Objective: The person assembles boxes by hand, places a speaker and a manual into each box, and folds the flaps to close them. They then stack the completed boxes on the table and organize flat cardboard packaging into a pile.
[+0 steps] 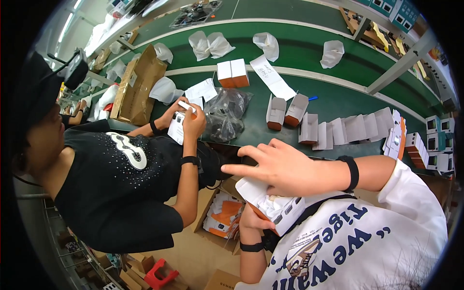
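Note:
My left hand (255, 221) holds a small white and orange box (290, 218) from below and the side, its fingers wrapped round it. The box is open, with its white flap (251, 189) raised. White contents (278, 205) lie inside, too jumbled to make out. Just over the box hovers my right hand (285, 166), palm down with the fingers spread; its thumb side is close to the contents. I see nothing gripped in it. To the left, a co-worker in black has both hands (192, 121) on a white printed card or box (177, 127) and a small white piece.
Open small boxes (343, 129) stand in a row on the green table (261, 89), beside stacked boxes (437, 140) at right. A plastic bag of black parts (227, 113) lies farther left. White bags (267, 46) rest on the belt beyond. Below are a carton (224, 212) and a red stool (160, 274).

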Tool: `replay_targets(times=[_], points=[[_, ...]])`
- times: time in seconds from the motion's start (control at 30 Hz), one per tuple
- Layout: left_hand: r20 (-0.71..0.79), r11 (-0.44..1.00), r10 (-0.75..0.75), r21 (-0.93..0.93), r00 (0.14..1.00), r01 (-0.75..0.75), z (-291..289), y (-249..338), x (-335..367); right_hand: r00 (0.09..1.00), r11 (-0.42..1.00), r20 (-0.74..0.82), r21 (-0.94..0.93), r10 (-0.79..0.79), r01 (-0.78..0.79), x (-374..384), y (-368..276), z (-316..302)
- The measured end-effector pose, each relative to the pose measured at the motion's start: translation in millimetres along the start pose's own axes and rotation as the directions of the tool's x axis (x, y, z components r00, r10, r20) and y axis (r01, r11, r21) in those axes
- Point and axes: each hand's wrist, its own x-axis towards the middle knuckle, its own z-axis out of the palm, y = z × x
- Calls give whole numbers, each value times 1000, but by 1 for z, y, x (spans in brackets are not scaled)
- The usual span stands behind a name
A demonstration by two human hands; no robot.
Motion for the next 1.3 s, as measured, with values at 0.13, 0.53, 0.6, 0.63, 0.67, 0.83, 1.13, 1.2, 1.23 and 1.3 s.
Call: replay_targets(times=[0.13,0.53,0.6,0.63,0.67,0.83,1.13,1.2,1.23,1.3], points=[[-257,985,134,142,957,-100,-8,-15,-12,996,771,-75,636,57,4,26,55,9],[-706,887,427,448,565,-110,30,-4,-21,775,739,3,299,632,-603,245,227,261],[-739,903,427,376,521,-208,33,0,-28,735,707,-9,283,678,-648,261,226,271],[-739,907,418,369,529,-201,30,0,-29,749,727,-14,254,663,-638,267,231,272],[-726,894,433,423,534,-151,27,1,-29,785,766,-7,227,619,-602,270,236,266],[-707,810,512,586,488,-1,28,13,-30,854,868,194,22,482,-495,277,226,247],[-538,674,673,729,508,-122,44,37,13,837,868,261,-12,481,-496,264,268,255],[-539,680,680,717,497,-152,52,41,17,833,859,271,37,483,-510,265,258,254],[-532,680,680,715,505,-162,52,44,18,851,889,300,15,432,-457,265,270,259],[-529,676,690,715,493,-178,51,44,14,838,954,459,-80,293,-290,267,267,254]])
